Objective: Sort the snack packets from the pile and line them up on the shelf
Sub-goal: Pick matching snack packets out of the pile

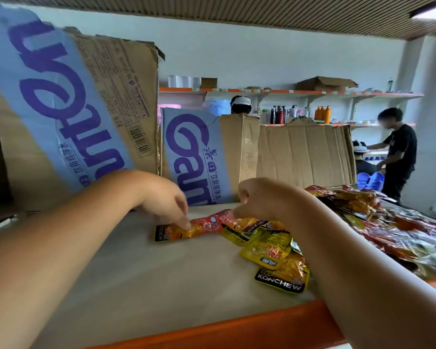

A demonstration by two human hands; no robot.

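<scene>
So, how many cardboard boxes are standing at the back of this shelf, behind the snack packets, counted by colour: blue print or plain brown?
Boxes with blue print: 2
Plain brown box: 1
Total: 3

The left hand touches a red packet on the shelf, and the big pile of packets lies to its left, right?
No: the head view shows the pile to its right. The left hand does touch a red packet on the shelf.
</scene>
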